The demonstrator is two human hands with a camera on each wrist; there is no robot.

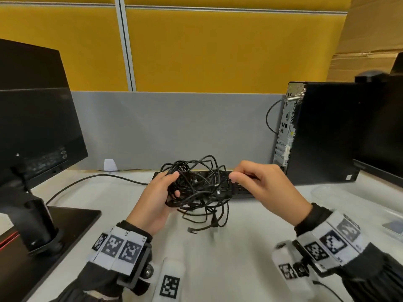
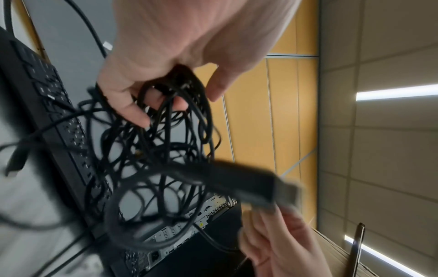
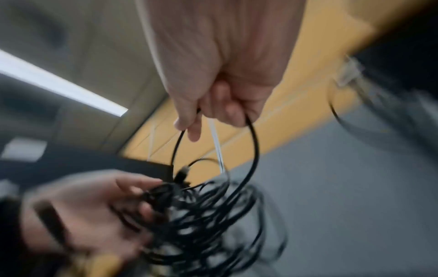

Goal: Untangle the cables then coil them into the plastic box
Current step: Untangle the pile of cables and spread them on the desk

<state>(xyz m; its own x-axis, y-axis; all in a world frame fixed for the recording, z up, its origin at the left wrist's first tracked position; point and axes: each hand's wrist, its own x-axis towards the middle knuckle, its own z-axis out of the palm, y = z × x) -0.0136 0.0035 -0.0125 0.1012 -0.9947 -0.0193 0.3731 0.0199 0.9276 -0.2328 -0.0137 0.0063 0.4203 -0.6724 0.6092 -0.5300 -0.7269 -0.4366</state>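
The two wrists, nearest the camera, wear dark sleeves and white bands printed with black square markers, and they reach out over a white desk (image 1: 239, 269). From there by size: a black monitor (image 1: 37, 118) stands at the left on a flat black base, a black computer tower (image 1: 322, 131) stands at the right with its port side turned inward, and a black keyboard (image 1: 237, 188) lies at the back of the desk against a grey partition, partly hidden behind the hands. A clear plastic box (image 1: 357, 203) sits at the right edge of the desk, just in front of the tower. The tangle of black cables (image 1: 196, 188) is held up above the desk, in front of the keyboard, with loose ends and a plug hanging down from it. The left hand (image 1: 157, 199) has its fingers curled round the left side of the bundle. The right hand (image 1: 268, 186) pinches one strand at the bundle's right side between thumb and fingertips.
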